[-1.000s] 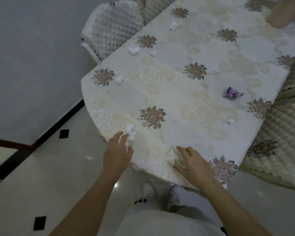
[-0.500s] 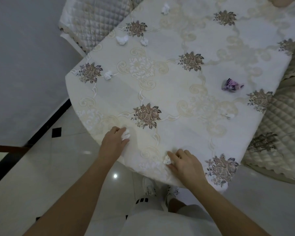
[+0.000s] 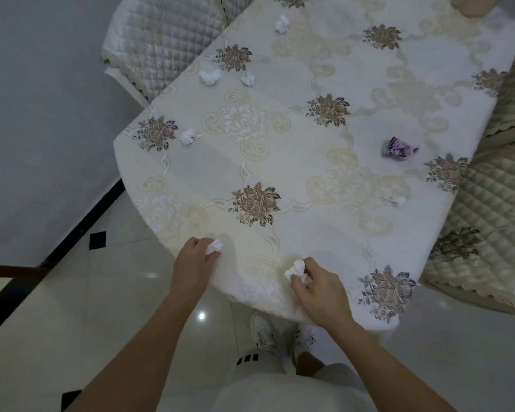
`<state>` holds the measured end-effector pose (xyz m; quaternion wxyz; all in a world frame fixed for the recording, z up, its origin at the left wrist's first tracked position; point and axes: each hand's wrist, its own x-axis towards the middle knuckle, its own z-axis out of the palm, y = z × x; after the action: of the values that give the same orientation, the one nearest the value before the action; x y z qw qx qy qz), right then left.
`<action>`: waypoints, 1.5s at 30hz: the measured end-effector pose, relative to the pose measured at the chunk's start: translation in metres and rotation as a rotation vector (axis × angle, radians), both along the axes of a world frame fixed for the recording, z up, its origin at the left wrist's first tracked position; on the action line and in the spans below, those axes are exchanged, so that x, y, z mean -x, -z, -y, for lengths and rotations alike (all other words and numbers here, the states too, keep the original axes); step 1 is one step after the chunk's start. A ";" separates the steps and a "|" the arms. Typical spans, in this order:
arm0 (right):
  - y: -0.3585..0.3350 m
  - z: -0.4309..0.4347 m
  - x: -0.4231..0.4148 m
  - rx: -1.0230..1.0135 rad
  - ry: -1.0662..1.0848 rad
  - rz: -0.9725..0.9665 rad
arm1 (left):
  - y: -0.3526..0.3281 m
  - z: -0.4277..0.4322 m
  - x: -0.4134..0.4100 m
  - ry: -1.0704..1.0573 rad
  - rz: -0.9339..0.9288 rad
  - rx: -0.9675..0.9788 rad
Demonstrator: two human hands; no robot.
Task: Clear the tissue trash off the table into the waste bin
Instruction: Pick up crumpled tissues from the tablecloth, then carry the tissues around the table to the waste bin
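**Both hands on tissue at the near table edge**

The person stands at the rounded near end of the table (image 3: pixel 191 173). It is covered by a cream cloth patterned with brown flower clusters.

- The left hand (image 3: pixel 191 264) is at the near-left edge. Its grip is curled round a small white tissue wad (image 3: pixel 214 246), which pokes out past the fingers toward the table's middle.
- The right hand (image 3: pixel 318 288) is a little further right along the same edge. Its grip is a pinch, thumb and fingertips closed on a second tissue wad (image 3: pixel 296 268) that shows just beyond the knuckles.
- I cannot tell whether either wad is clear of the cloth or touching it.

More tissue lies loose on the cloth:

- A left-side wad (image 3: pixel 188 136) lies just beside a flower cluster near the left edge.
- Further up are a larger wad (image 3: pixel 210 77) and a smaller wad (image 3: pixel 248 79), near each other below another cluster.
- A far wad (image 3: pixel 281 23) lies toward the far end.
- A tiny scrap (image 3: pixel 397 200) is on the right side.

A crumpled purple wrapper (image 3: pixel 397 148) lies right of centre, well apart from both hands.

A quilted chair (image 3: pixel 161 34) stands against the table's far-left side, and another padded chair (image 3: pixel 494 209) stands against the right. The floor (image 3: pixel 57 307) is pale glossy tile with black diamond insets. White shoes (image 3: pixel 262 331) show below the table edge, between the forearms.
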<state>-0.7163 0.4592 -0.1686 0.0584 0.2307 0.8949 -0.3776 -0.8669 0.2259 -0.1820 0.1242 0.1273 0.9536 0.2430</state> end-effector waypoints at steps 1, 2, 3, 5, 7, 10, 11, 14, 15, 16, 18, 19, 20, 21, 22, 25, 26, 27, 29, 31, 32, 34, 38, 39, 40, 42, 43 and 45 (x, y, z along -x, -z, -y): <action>-0.004 -0.001 0.001 0.050 0.043 -0.020 | -0.002 -0.003 -0.001 -0.009 0.007 -0.043; -0.008 -0.003 0.002 0.089 0.087 -0.041 | -0.006 -0.008 -0.003 -0.014 0.029 -0.083; -0.013 -0.004 0.003 0.132 0.128 -0.064 | -0.011 -0.015 -0.005 -0.006 0.061 -0.121; -0.021 -0.007 0.008 0.218 0.208 -0.120 | -0.025 -0.031 -0.011 0.053 0.139 -0.195; -0.034 -0.011 0.014 0.259 0.256 -0.181 | -0.046 -0.046 -0.019 0.081 0.204 -0.295; -0.056 -0.017 0.022 0.286 0.273 -0.262 | -0.081 -0.065 -0.029 0.062 0.213 -0.418; -0.065 -0.020 0.025 0.292 0.277 -0.286 | -0.093 -0.071 -0.031 0.049 0.186 -0.442; -0.093 -0.028 0.031 0.298 0.286 -0.351 | -0.123 -0.082 -0.035 -0.007 0.095 -0.538; -0.103 -0.031 0.033 0.295 0.287 -0.371 | -0.132 -0.085 -0.037 -0.020 0.068 -0.573; -0.111 -0.033 0.034 0.291 0.284 -0.391 | -0.139 -0.088 -0.038 -0.026 0.041 -0.603; -0.128 -0.040 0.035 0.274 0.269 -0.430 | -0.152 -0.093 -0.041 -0.028 -0.011 -0.657; -0.134 -0.043 0.034 0.260 0.264 -0.447 | -0.158 -0.096 -0.043 -0.026 -0.027 -0.682; -0.141 -0.047 0.033 0.243 0.262 -0.468 | -0.163 -0.099 -0.045 -0.021 -0.038 -0.707; -0.148 -0.051 0.032 0.221 0.258 -0.492 | -0.167 -0.103 -0.046 -0.010 -0.044 -0.723; -0.154 -0.055 0.029 0.203 0.260 -0.510 | -0.172 -0.108 -0.047 0.006 -0.051 -0.730; -0.169 -0.064 0.020 0.164 0.285 -0.538 | -0.179 -0.121 -0.049 0.052 -0.072 -0.720; -0.172 -0.067 0.015 0.153 0.298 -0.543 | -0.181 -0.126 -0.050 0.069 -0.075 -0.715; -0.174 -0.070 0.010 0.141 0.313 -0.546 | -0.183 -0.131 -0.050 0.085 -0.072 -0.713; -0.178 -0.075 -0.001 0.096 0.341 -0.565 | -0.187 -0.140 -0.052 0.122 -0.054 -0.719; -0.179 -0.079 -0.014 0.051 0.379 -0.590 | -0.189 -0.150 -0.057 0.172 -0.047 -0.729; -0.180 -0.081 -0.020 0.034 0.408 -0.602 | -0.190 -0.155 -0.060 0.204 -0.041 -0.735; -0.184 -0.082 -0.035 0.005 0.479 -0.613 | -0.192 -0.165 -0.066 0.283 -0.016 -0.736; -0.185 -0.076 -0.070 -0.058 0.608 -0.626 | -0.193 -0.184 -0.079 0.450 0.036 -0.725; -0.184 -0.073 -0.080 -0.063 0.645 -0.632 | -0.192 -0.188 -0.084 0.493 0.045 -0.726; -0.183 -0.070 -0.090 -0.076 0.680 -0.634 | -0.190 -0.192 -0.090 0.535 0.053 -0.726; -0.179 -0.062 -0.114 -0.115 0.745 -0.612 | -0.186 -0.200 -0.105 0.610 0.080 -0.724; -0.179 -0.058 -0.125 -0.127 0.777 -0.598 | -0.184 -0.204 -0.114 0.647 0.097 -0.724; -0.178 -0.051 -0.148 -0.146 0.852 -0.590 | -0.180 -0.213 -0.131 0.729 0.131 -0.717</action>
<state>-0.5683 0.5106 0.0095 -0.3714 0.4617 0.7240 -0.3533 -0.7355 0.4394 -0.0017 0.2089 0.4707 0.6941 0.5031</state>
